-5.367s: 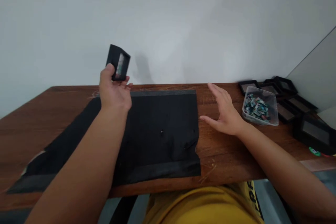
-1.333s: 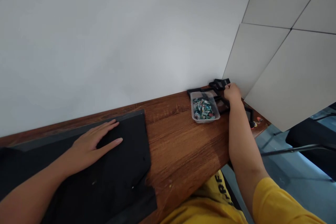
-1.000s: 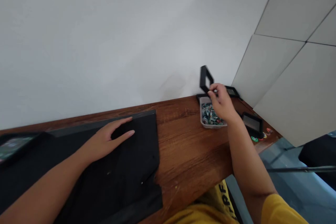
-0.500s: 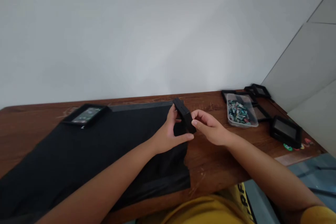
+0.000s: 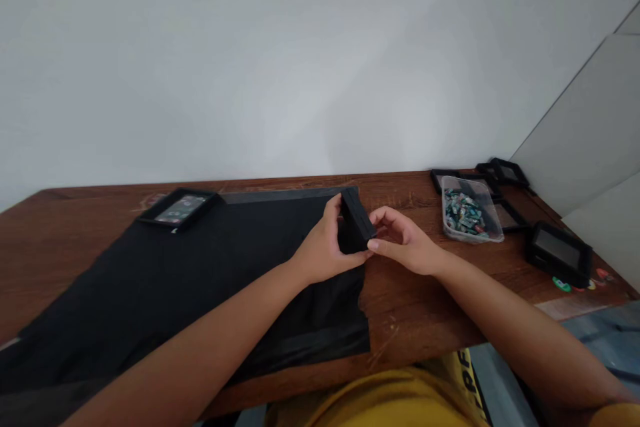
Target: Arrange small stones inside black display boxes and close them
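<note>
A small black frame [image 5: 358, 217] is held up on its edge, tilted, above the right border of the black cloth [image 5: 240, 260]. My left hand [image 5: 323, 243] grips it from the left, fingers on the far edge and thumb along the near one. At the lower right corner, the fingers and thumb of my right hand [image 5: 403, 240] pinch the frame's side. The face turned away from me is hidden. Another black frame [image 5: 180, 208], with a coloured picture inside, lies flat at the cloth's back left.
On the right of the wooden table [image 5: 415, 310] stands a clear plastic tub [image 5: 495, 223] full of small shiny packets. Several black frames surround it, one thick frame [image 5: 560, 252] lying near the right edge on coloured stickers. A pale wall [image 5: 280, 67] rises behind.
The held black frame has been turned slightly, its edge more toward me. My right hand has shifted to its lower corner. The whole view has swung a little.
</note>
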